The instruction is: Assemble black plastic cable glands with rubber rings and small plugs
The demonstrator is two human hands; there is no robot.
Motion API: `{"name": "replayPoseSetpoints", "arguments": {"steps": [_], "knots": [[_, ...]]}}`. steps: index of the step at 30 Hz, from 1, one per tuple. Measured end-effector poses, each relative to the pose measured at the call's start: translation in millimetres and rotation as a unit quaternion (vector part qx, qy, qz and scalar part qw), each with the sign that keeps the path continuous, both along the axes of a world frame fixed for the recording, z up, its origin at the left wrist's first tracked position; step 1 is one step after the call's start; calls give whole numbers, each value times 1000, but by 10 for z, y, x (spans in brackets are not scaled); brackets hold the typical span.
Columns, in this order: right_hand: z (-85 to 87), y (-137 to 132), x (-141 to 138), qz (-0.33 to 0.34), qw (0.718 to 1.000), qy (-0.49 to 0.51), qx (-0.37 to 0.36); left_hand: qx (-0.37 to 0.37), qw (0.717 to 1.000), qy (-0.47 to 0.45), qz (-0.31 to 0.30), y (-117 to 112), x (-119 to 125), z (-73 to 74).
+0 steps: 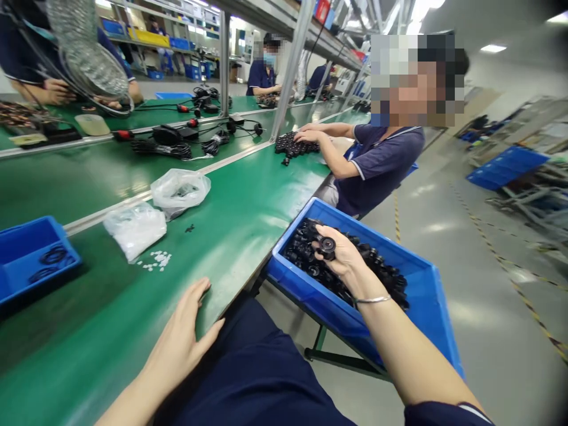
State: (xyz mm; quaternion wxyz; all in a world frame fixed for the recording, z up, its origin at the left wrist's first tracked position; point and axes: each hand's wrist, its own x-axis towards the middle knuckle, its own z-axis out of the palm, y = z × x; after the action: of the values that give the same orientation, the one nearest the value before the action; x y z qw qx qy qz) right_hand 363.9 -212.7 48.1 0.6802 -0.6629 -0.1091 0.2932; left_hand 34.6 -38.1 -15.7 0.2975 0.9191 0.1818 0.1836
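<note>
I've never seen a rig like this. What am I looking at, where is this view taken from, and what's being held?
There's no machine here: these are a person's bare hands, seen from one camera worn on their head, looking forward and down. The right hand holds a round black part above a blue crate heaped with similar black parts. The left hand is at the edge of a green workbench, which also carries clear plastic bags and small white pieces. Further along, a co-worker has both hands on a pile of black parts.

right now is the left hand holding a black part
No, the left hand lies open and empty on the green workbench.
</note>
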Motion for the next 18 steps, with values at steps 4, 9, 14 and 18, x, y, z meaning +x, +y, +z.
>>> {"name": "replayPoseSetpoints", "arguments": {"steps": [4, 9, 14, 18], "knots": [[-116, 831, -1000, 211, 976, 24, 45, 22, 994, -67, 83, 37, -61, 56], [-456, 1704, -2179, 339, 898, -267, 89, 107, 969, -96, 203, 259, -481, -12], [-333, 1873, -2441, 484, 710, -494, 134, 188, 942, -54, 271, 494, -867, -15], [-42, 1670, -2206, 540, 573, -600, 141, 204, 936, -39, 286, 572, -882, -22]]}}
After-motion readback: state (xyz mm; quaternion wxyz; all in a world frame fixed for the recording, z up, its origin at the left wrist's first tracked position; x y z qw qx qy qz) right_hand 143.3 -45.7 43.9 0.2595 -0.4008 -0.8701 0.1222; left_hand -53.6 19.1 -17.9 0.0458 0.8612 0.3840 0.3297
